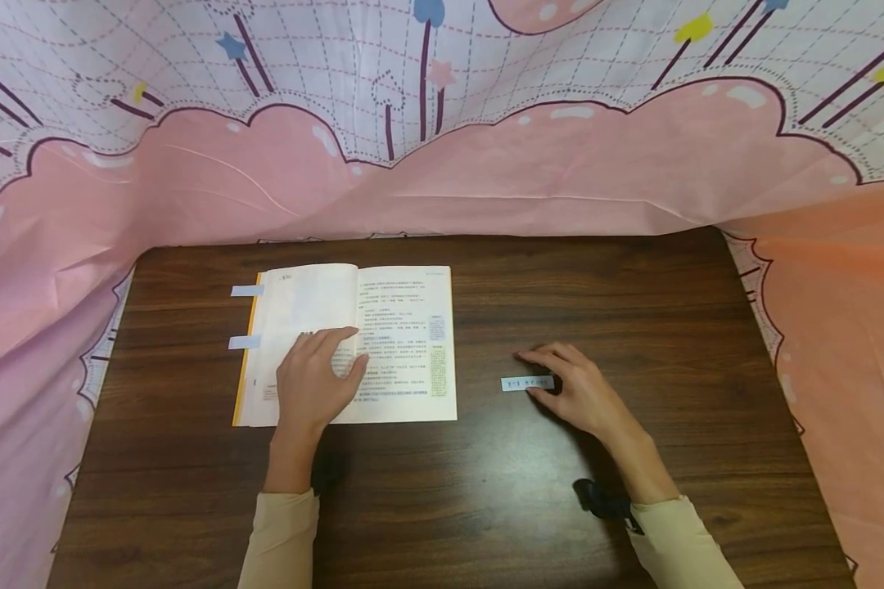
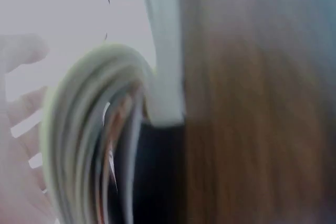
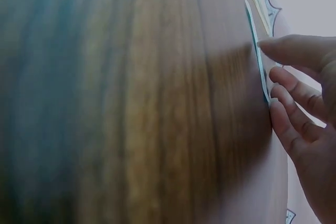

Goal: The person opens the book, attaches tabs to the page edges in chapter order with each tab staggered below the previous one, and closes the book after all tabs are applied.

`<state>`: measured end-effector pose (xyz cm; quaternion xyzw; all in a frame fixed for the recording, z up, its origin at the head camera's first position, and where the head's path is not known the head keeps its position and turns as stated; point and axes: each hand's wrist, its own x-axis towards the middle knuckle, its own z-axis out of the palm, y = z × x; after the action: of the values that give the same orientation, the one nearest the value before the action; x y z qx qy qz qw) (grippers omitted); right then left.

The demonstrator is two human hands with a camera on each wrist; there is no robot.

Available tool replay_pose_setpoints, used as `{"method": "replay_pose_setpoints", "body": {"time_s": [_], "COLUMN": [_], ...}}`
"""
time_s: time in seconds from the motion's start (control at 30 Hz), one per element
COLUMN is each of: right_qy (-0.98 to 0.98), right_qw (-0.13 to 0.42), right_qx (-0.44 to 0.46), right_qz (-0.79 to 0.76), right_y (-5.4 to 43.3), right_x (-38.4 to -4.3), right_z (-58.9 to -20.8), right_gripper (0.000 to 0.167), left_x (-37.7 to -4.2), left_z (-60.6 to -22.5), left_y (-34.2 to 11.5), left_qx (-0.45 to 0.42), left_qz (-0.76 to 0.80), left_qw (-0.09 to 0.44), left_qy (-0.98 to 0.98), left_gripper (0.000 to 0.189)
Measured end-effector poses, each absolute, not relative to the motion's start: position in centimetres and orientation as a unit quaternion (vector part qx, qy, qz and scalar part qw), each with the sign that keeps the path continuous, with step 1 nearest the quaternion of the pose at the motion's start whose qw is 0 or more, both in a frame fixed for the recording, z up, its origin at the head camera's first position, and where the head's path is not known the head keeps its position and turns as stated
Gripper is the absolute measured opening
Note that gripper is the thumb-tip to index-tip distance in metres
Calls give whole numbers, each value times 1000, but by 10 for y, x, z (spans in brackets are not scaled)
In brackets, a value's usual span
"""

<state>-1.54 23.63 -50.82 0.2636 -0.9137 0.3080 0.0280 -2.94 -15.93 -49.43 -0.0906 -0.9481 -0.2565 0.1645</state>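
An open book (image 1: 405, 360) lies on the dark wooden table, with printed text on its right page. My left hand (image 1: 315, 378) rests over the lower part of the left page, fingers relaxed and bent toward the spine. In the left wrist view, the curved page edges (image 2: 58, 108) partly hide that hand. To the right of the book lies a pale blue paper strip (image 1: 517, 384) with handwriting on it. My right hand (image 1: 582, 394) is at the strip's right end, thumb (image 3: 294, 51) at its edge and the other fingers loosely spread beside it.
Two pale blue tabs, an upper one (image 1: 246, 290) and a lower one (image 1: 244, 343), stick out past the book's left edge. A pink patterned cloth (image 1: 427, 188) hangs behind the wooden table (image 1: 633, 286) and along its sides. Black wrist gear (image 1: 600, 499) sits by the right sleeve.
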Motion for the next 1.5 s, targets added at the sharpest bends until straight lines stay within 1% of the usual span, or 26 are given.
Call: {"method": "replay_pose_setpoints", "body": {"time_s": [0.2, 0.3, 0.43, 0.8, 1.03, 1.27, 1.5], "right_qy": [-914, -913, -914, -904, -895, -902, -904], "right_qw": [17, 20, 24, 1, 29, 21, 33], "right_qx": [248, 240, 228, 181, 163, 143, 154], "right_qz": [322, 331, 335, 386, 414, 406, 398], "right_y": [244, 247, 248, 237, 229, 225, 225], "right_x": [-10, -9, -7, -5, -7, -6, -6], "right_z": [-506, -505, -504, -500, -499, -497, -501], "right_gripper": [59, 59, 57, 50, 42, 37, 30], "left_x": [-33, -32, -31, -30, -30, -31, -31], "left_z": [-495, -496, -496, -499, -498, -499, -501], "left_y": [-154, -153, -153, -154, -154, -155, -154], "left_qx": [-73, -67, -59, -51, -52, -57, -65], "left_qz": [-245, -247, -252, -261, -266, -271, -280], "left_qw": [159, 155, 150, 146, 151, 155, 152], "left_qy": [-954, -954, -954, -953, -951, -948, -946], "left_gripper": [38, 38, 37, 35, 33, 32, 33]}}
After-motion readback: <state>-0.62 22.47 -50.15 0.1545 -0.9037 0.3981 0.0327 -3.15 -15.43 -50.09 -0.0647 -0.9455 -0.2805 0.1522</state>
